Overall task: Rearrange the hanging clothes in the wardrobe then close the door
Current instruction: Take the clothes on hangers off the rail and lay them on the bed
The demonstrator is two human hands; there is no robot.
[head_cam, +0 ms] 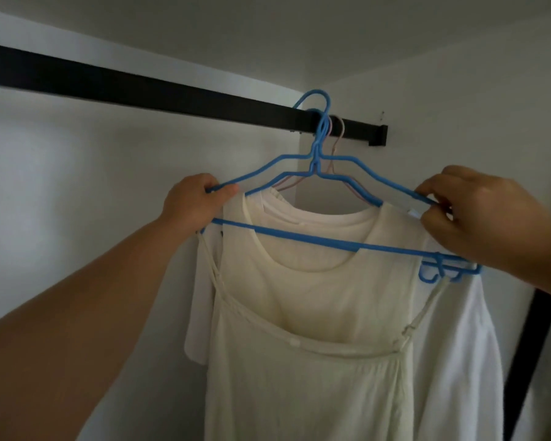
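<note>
A front blue hanger (315,241) carries a cream strappy dress (303,383) by its thin straps. My left hand (193,202) grips the hanger's left shoulder end. My right hand (477,214) pinches its right shoulder end. Its hook sits just above the black rail (140,87), and I cannot tell whether it touches. Behind it hangs a second blue hanger (344,183) with a white T-shirt (318,218), and a pink hanger (337,135) further back. All are bunched at the rail's right end.
The white wardrobe back wall (77,186) lies to the left, the side wall (458,122) to the right. A dark vertical frame edge (535,361) runs down at the far right. The rail's left stretch carries no hangers.
</note>
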